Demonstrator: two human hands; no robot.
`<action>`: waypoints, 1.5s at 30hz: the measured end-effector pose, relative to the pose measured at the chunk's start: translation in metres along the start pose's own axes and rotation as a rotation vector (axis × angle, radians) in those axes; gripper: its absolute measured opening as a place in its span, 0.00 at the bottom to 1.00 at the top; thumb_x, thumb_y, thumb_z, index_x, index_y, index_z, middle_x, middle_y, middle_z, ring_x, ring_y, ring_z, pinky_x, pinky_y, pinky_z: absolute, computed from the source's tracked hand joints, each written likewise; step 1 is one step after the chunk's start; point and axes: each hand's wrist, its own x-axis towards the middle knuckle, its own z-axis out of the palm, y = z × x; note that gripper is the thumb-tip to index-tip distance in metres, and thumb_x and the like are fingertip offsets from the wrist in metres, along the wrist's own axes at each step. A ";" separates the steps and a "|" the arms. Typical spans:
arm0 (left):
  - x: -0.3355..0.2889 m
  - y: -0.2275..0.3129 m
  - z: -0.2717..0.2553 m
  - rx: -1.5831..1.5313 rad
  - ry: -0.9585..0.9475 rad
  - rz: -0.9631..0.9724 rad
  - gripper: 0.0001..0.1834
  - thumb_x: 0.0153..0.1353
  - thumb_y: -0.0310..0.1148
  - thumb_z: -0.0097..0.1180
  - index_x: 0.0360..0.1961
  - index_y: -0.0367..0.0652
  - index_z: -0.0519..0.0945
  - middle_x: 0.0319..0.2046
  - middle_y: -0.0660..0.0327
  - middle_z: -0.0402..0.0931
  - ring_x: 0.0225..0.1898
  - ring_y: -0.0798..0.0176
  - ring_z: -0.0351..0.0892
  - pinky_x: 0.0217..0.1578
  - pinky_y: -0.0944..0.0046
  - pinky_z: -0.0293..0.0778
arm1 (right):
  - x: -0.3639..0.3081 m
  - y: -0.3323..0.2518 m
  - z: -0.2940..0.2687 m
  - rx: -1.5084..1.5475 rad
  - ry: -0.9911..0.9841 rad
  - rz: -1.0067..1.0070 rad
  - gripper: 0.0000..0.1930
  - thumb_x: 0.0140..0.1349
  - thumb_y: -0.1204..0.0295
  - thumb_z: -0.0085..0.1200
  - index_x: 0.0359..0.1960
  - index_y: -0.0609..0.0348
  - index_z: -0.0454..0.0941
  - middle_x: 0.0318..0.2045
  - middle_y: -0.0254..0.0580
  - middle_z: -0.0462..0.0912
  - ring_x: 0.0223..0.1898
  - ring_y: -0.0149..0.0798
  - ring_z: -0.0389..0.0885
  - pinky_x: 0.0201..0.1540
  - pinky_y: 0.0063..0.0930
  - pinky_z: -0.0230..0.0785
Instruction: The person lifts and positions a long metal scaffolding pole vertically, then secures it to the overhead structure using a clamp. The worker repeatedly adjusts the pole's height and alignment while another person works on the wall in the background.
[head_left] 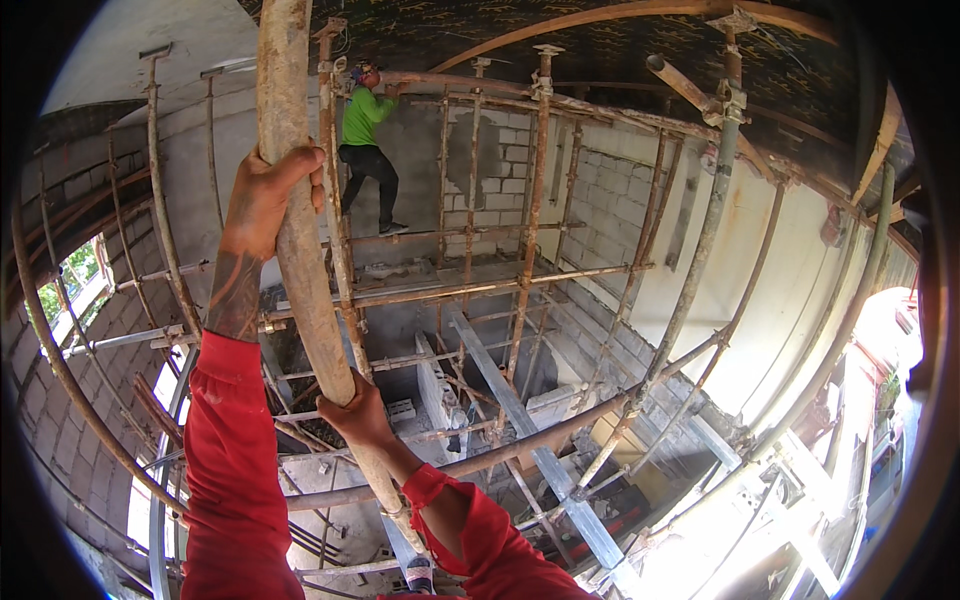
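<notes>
nearest us, our red sleeves reach up to a long, rust-stained pole, which leans slightly right in front of us. our right hand has its fingers curled round the lower part; our left hand is wrapped round it higher up, thumb across the front. the pole's top runs out of view, and we cannot tell what its foot rests on. we see nothing fastening it between our hands, so we judge it not yet fixed. beyond it, a level pipe and a grey steel beam cross below. the scaffold uprights already stand joined by cross-pipes, so much of the frame looks done. farther off, a co-worker in a green top lifts both arms toward a bar; whether those fingers grip it, we cannot tell. behind, the block wall seems only partly plastered
</notes>
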 end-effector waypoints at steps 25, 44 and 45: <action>0.000 0.001 0.000 -0.034 0.001 -0.032 0.12 0.62 0.36 0.64 0.41 0.42 0.78 0.27 0.63 0.75 0.23 0.66 0.75 0.27 0.61 0.73 | 0.001 -0.002 -0.001 -0.015 -0.018 0.022 0.19 0.55 0.70 0.67 0.46 0.67 0.78 0.32 0.39 0.84 0.35 0.28 0.80 0.39 0.29 0.76; 0.000 0.000 -0.002 -0.048 -0.023 -0.019 0.12 0.63 0.36 0.64 0.42 0.42 0.78 0.27 0.63 0.75 0.23 0.66 0.75 0.27 0.61 0.73 | 0.001 0.007 0.000 -0.021 -0.006 0.046 0.23 0.54 0.70 0.66 0.51 0.68 0.79 0.37 0.48 0.88 0.40 0.32 0.85 0.44 0.30 0.78; 0.000 0.000 -0.001 -0.053 -0.026 -0.017 0.12 0.63 0.36 0.64 0.42 0.42 0.78 0.27 0.63 0.75 0.23 0.66 0.75 0.27 0.61 0.73 | 0.001 0.007 0.000 -0.022 -0.004 0.047 0.23 0.54 0.70 0.66 0.51 0.68 0.79 0.37 0.49 0.88 0.40 0.32 0.85 0.44 0.31 0.78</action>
